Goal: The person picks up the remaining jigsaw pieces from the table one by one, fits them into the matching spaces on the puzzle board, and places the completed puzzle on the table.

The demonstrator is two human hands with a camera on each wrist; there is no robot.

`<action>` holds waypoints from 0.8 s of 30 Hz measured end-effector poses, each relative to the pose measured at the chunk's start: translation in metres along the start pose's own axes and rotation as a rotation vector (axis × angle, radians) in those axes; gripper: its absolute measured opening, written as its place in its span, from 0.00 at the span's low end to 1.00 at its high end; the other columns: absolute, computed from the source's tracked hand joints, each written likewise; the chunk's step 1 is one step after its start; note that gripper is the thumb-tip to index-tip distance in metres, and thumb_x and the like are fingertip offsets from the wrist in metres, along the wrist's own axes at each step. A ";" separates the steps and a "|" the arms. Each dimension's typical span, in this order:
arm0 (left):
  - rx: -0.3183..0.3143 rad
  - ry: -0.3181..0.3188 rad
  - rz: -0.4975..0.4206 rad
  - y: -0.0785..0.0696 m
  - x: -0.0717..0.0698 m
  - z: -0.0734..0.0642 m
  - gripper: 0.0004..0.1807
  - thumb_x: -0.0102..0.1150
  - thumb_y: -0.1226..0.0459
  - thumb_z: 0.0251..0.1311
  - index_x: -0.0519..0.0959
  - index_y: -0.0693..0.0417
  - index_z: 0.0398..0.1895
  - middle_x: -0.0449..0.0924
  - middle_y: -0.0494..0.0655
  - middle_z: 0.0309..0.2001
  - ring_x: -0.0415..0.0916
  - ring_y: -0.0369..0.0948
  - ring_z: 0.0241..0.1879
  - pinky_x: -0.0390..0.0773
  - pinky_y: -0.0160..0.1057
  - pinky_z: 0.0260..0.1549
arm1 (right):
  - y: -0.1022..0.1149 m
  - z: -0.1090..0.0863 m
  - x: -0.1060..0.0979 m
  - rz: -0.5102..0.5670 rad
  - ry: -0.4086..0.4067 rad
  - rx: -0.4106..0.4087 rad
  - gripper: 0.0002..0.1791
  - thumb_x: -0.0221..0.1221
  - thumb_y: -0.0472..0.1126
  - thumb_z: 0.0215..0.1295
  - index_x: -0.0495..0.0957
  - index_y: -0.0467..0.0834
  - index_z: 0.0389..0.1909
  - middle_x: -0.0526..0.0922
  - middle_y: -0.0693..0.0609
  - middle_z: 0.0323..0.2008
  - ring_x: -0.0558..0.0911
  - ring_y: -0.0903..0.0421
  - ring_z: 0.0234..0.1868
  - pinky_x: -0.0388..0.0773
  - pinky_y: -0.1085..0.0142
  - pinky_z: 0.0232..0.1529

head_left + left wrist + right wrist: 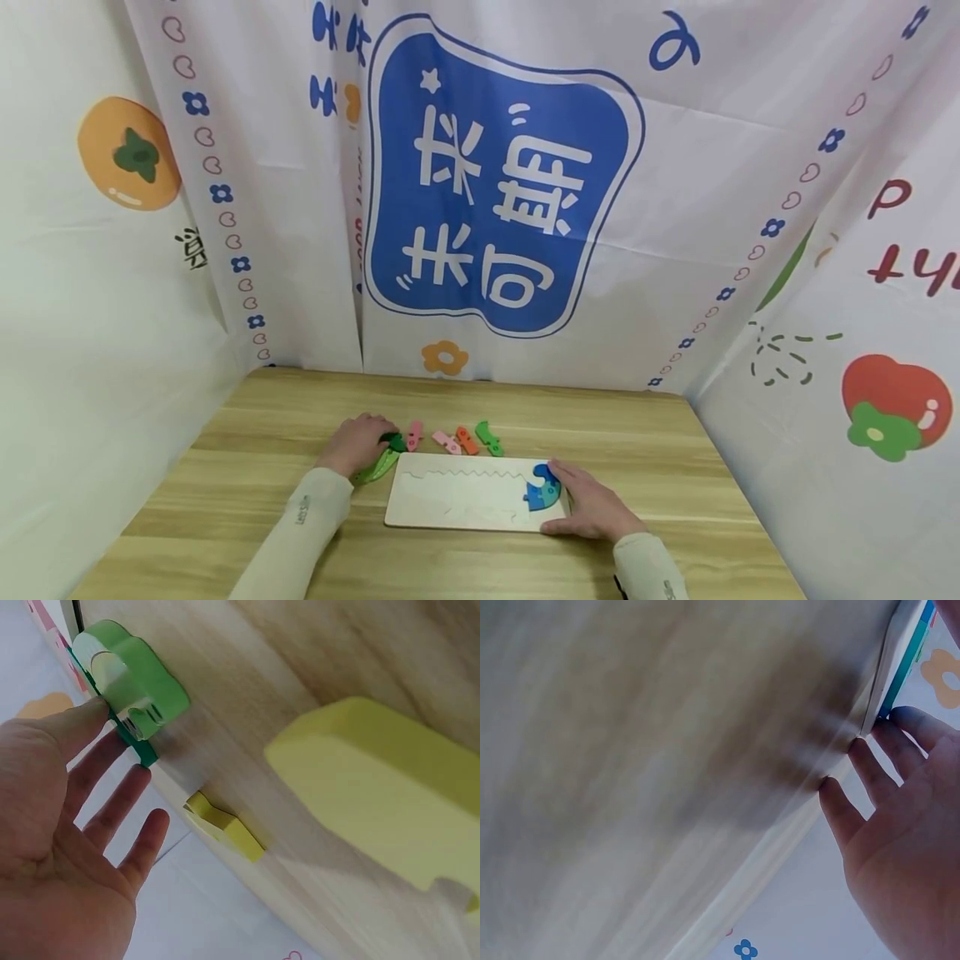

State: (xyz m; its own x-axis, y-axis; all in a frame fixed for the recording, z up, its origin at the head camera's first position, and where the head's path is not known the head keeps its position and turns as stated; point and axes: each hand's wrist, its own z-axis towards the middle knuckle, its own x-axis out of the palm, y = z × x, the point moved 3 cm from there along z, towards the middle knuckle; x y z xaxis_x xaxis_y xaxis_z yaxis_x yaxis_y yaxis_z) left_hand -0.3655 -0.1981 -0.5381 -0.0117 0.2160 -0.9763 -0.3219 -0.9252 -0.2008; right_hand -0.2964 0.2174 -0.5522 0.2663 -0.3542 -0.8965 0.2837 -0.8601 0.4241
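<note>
A pale wooden puzzle board (465,500) lies on the table, with blue pieces (542,497) set in its right end. My right hand (596,507) grips that end, thumb at the near edge and fingers by the far corner. My left hand (356,446) is left of the board, with thumb and fingers pinching a dark green puzzle piece (392,439). Against it, in the left wrist view, is a light green piece (150,675) with a rounded, wavy edge. Two yellow pieces, a large one (367,772) and a small one (225,829), lie near this hand.
Behind the board lie pink pieces (415,436), an orange piece (467,441) and a green piece (489,438). The wooden table (600,417) meets a printed cloth (525,358) at the back, with more cloth at both sides.
</note>
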 end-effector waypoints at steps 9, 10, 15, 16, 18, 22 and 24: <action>0.029 -0.044 0.060 -0.004 -0.001 0.000 0.15 0.69 0.64 0.65 0.85 0.54 0.54 0.85 0.55 0.50 0.80 0.56 0.52 0.79 0.62 0.54 | 0.004 -0.004 -0.002 0.020 -0.008 -0.004 0.62 0.74 0.71 0.49 0.61 0.44 0.79 0.63 0.43 0.79 0.63 0.37 0.78 0.63 0.37 0.74; 0.031 -0.044 0.063 -0.004 0.000 0.001 0.16 0.68 0.63 0.65 0.84 0.56 0.55 0.84 0.56 0.50 0.81 0.56 0.51 0.79 0.62 0.54 | 0.005 -0.004 -0.002 0.021 -0.009 -0.004 0.62 0.74 0.70 0.49 0.61 0.44 0.79 0.63 0.43 0.79 0.63 0.37 0.78 0.63 0.37 0.74; 0.021 -0.073 0.034 -0.006 -0.002 0.001 0.19 0.64 0.65 0.69 0.80 0.61 0.60 0.79 0.58 0.48 0.81 0.54 0.46 0.83 0.57 0.50 | 0.003 -0.002 -0.002 0.002 -0.009 -0.007 0.62 0.73 0.71 0.49 0.60 0.44 0.80 0.63 0.44 0.79 0.63 0.38 0.78 0.63 0.38 0.74; 0.015 -0.081 0.010 -0.006 -0.003 0.000 0.19 0.64 0.65 0.70 0.79 0.62 0.61 0.78 0.58 0.48 0.81 0.53 0.46 0.83 0.56 0.50 | 0.003 -0.002 -0.002 -0.002 -0.009 -0.008 0.62 0.73 0.71 0.49 0.60 0.44 0.80 0.63 0.44 0.79 0.63 0.38 0.78 0.63 0.38 0.75; 0.005 -0.094 -0.048 -0.007 -0.006 0.000 0.18 0.63 0.67 0.70 0.78 0.61 0.61 0.77 0.56 0.48 0.81 0.51 0.44 0.84 0.54 0.49 | 0.002 -0.002 -0.002 -0.002 -0.009 -0.010 0.62 0.73 0.71 0.49 0.60 0.44 0.80 0.63 0.44 0.79 0.63 0.38 0.78 0.64 0.38 0.74; -0.008 -0.106 -0.173 -0.010 -0.011 -0.002 0.16 0.63 0.70 0.69 0.79 0.58 0.58 0.75 0.51 0.45 0.79 0.47 0.42 0.84 0.52 0.47 | 0.002 -0.002 -0.001 0.008 -0.008 -0.015 0.63 0.73 0.72 0.49 0.60 0.44 0.80 0.63 0.44 0.79 0.63 0.38 0.78 0.64 0.38 0.74; -0.009 -0.122 -0.244 -0.012 -0.013 -0.003 0.14 0.64 0.72 0.67 0.80 0.57 0.55 0.76 0.50 0.43 0.79 0.45 0.40 0.84 0.51 0.44 | 0.001 -0.002 -0.001 0.010 -0.010 -0.017 0.63 0.73 0.71 0.49 0.61 0.44 0.80 0.63 0.43 0.79 0.63 0.38 0.78 0.64 0.37 0.74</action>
State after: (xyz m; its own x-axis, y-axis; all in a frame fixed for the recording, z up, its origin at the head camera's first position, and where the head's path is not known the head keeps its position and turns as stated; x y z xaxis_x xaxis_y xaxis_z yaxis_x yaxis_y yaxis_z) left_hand -0.3590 -0.1904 -0.5235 -0.0489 0.4684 -0.8821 -0.3208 -0.8438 -0.4303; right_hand -0.2944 0.2176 -0.5503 0.2602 -0.3668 -0.8932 0.2962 -0.8501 0.4354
